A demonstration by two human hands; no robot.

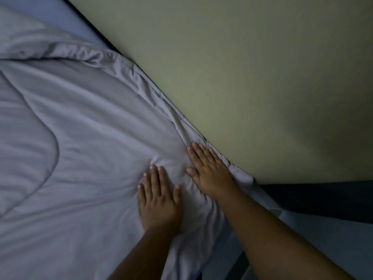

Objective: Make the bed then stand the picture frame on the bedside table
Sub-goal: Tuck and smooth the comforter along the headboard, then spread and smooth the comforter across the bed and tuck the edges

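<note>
Head view looks down along a bed [302,235] that runs beside a pale wall [242,77], in dim light. A grey duvet [90,128] covers most of the mattress, but it is not yet smooth: a thick fold curves across its far end, long creases run down the left part, and wrinkles fan out from a pinch of cloth just past the hands. At the far corner a strip of lighter sheet [60,21] shows bare. My reading is that the bed-making is well under way and in its smoothing stage, with the wall-side edge and the far fold left to straighten.

Neither the picture frame nor the bedside desk is in view, so the second part of the task looks untouched as far as can be told from here.

Both hands lie flat, palms down on the duvet, gripping nothing. Left hand [159,197] is spread with fingers a little apart, pressing the cloth near the bed's near end. Right hand [207,168] sits just beside it, fingers straight and close together, its outer edge along the duvet's hem where it meets the wall.
</note>
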